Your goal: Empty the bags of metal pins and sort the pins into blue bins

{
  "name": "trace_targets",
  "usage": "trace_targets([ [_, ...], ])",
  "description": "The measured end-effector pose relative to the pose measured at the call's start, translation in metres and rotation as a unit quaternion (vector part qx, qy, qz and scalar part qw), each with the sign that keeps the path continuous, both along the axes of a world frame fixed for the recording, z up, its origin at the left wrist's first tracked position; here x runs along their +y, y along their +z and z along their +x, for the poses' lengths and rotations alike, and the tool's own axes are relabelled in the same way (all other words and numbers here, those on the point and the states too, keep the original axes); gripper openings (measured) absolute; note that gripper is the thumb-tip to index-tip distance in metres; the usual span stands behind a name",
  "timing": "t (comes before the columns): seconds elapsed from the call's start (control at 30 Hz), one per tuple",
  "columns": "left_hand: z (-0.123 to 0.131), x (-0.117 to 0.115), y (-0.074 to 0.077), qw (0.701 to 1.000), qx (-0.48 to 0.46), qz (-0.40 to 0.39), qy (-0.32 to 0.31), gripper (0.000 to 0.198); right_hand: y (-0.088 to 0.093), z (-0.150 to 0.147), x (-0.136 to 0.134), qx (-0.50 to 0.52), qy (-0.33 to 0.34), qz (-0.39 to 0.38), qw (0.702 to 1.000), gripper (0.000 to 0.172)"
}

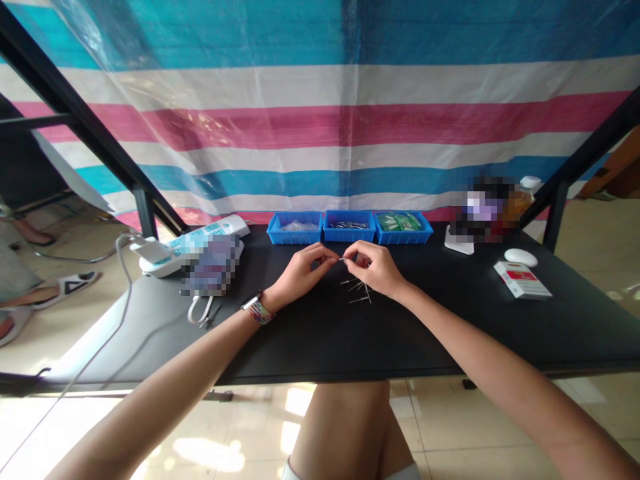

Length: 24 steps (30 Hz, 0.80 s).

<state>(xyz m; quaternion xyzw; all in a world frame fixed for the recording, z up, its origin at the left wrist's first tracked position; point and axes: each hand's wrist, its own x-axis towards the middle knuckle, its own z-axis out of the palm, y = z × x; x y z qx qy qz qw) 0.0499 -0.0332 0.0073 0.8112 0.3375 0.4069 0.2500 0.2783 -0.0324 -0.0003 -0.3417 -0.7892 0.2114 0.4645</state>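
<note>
My left hand (306, 270) and my right hand (374, 267) meet fingertip to fingertip above the black table, both closed in a pinch. Between them is a small, thin metal piece (342, 259), mostly covered by the fingers; its exact kind is too small to tell. Below my right hand several thin metal pins (361, 300), shaped like blind rivets, lie loose on the table. Just beyond the hands stand three blue bins: the left bin (295, 239) holds clear plastic bits, the middle bin (349, 235) metal pins, the right bin (404, 238) green-and-white packets.
On the left are a power strip (220, 230) with a plugged-in charger (151, 250), a blurred phone-like device (213, 263) and a white cable (125, 293). At right lie a cigarette-like box (523, 280), a white oval object (521, 257) and a bottle (525, 197). Another person's feet (75, 283) show at left.
</note>
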Motion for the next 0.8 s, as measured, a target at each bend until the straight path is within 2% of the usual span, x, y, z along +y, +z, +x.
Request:
trace_targets([
  [0.13, -0.001, -0.001, -0.003, 0.999, -0.034, -0.029, 0.000, 0.026, -0.004, 0.001, 0.002, 0.032, 0.006, -0.062, 0.998, 0.015],
  [0.27, -0.002, -0.001, 0.000, 0.999, -0.032, -0.001, 0.010, 0.018, -0.006, 0.001, 0.002, 0.089, 0.036, -0.162, 0.982, 0.023],
  [0.43, -0.002, -0.002, 0.003, 0.999, -0.009, 0.027, 0.026, 0.016, -0.005, 0.000, 0.002, 0.079, 0.047, -0.177, 0.980, 0.025],
  [0.5, -0.002, -0.001, 0.002, 0.999, -0.013, 0.019, 0.032, 0.017, -0.005, 0.000, 0.001, 0.062, 0.033, -0.144, 0.987, 0.019],
  [0.57, -0.002, 0.000, 0.001, 0.999, -0.018, 0.011, 0.040, 0.021, -0.004, -0.001, 0.000, 0.044, 0.006, -0.070, 0.997, 0.009],
  [0.67, -0.002, 0.001, -0.001, 0.998, -0.034, 0.009, 0.056, 0.028, -0.002, -0.002, -0.004, 0.033, -0.012, 0.037, 0.999, 0.016],
  [0.8, -0.002, 0.001, -0.002, 0.994, -0.070, 0.005, 0.084, 0.035, 0.002, -0.003, -0.009, 0.029, 0.010, 0.082, 0.996, 0.012],
])
